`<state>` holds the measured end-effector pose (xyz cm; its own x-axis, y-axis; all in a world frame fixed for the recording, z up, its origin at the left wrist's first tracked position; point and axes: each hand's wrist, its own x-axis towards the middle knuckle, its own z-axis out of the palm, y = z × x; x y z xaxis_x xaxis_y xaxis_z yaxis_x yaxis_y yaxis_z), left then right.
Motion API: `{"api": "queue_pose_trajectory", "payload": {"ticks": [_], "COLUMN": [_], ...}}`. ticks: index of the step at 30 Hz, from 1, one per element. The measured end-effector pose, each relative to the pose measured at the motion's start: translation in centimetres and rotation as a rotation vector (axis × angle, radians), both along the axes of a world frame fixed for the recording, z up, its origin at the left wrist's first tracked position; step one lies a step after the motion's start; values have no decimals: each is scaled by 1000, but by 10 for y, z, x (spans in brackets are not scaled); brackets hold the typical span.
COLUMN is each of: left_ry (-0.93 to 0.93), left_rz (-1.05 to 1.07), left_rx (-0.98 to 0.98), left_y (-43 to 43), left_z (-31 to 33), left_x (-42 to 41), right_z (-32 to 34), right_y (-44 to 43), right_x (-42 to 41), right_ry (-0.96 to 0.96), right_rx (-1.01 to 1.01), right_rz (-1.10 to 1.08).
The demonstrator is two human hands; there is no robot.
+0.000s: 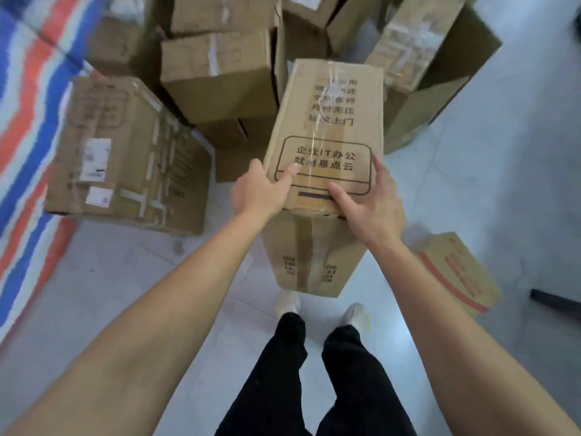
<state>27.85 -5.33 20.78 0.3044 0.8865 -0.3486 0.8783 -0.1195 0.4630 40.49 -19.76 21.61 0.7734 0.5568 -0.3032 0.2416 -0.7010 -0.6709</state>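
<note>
two bare forearms [151, 309] enter from the lower corners, nearest the lens, and converge on the printed carton [327, 133]. the left hand [261, 193] grips the carton's near left corner: the thumb lies flat on the top face beside the framed print, and the fingers wrap over the left edge, out of view. the right hand [371, 202] grips the near right corner: the thumb presses the top face close to the near edge, and the fingers run up along the right edge. both hands hold nothing else. the carton stands tall directly ahead of the person, its taped top face tilted toward the camera and its near face dropping to just ahead of the shoes [287, 302]; whether its base rests on the floor [503, 199] cannot be determined. a small carton with a red stripe [456, 272] lies on the floor just right of the right forearm. a large flat carton [125, 152] bearing white labels lies to the left, apart from the held carton. a stack of cartons [220, 73] stands behind it, and a tall taped carton [424, 58] stands behind to the right. a red, white and blue striped sheet [28, 121] covers the left edge.
</note>
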Motion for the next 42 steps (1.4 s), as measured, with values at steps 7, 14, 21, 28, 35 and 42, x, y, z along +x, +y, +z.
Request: {"api": "queue_pose_trajectory", "payload": {"ticks": [7, 14, 21, 28, 35, 42], "left_ry": [-364, -926, -1103, -1171, -1133, -1002], "left_rz": [189, 385, 633, 871, 1126, 1411], "left_rx": [159, 469, 491, 727, 923, 1122], "left_y": [20, -32, -139, -262, -426, -583], "left_z": [170, 304, 380, 428, 425, 411], "left_x": [-54, -128, -219, -358, -575, -760], "right_z": [145, 258, 337, 382, 385, 377], "right_y": [31, 43, 27, -31, -146, -273], "right_x": [-26, -65, -155, -321, -570, -801], "right_ry": [10, -21, 141, 248, 370, 571], "right_rx": [318, 845, 1154, 1143, 1096, 976], "right_rz": [35, 245, 485, 779, 1060, 1382]}}
